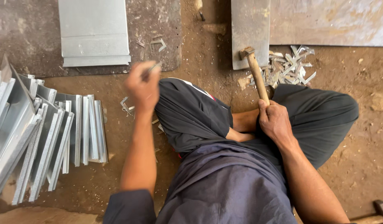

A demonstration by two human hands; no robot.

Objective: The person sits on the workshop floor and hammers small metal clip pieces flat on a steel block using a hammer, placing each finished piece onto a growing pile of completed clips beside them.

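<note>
1. Presently, the person sits cross-legged on the dirt floor [357,166], dark trousers over both knees.
2. Right hand [275,120]: clenched round the wooden handle of a steel-headed hammer [256,74]. The head rests at the lower edge of a flat grey steel plate [250,29] lying on the ground ahead of the right knee.
3. Left hand [142,89]: raised above the left knee and blurred, closed on a thin grey metal tool or strip [152,68]; which of the two, I cannot tell.
4. A heap of small bright sheet-metal offcuts [288,68] lies just beside the plate, to its right.
5. A folded galvanised sheet panel [94,33] lies on a dark mat ahead of the left hand, apart from it.
6. A fanned stack of folded galvanised sheet channels [42,132] lies at the person's left, near the left arm.
7. Judgement on method: the grip sits low on the handle, suiting firm blows; the thin piece should be seated flat on the plate, fingers clear of the head, with offcuts kept off the striking face.
</note>
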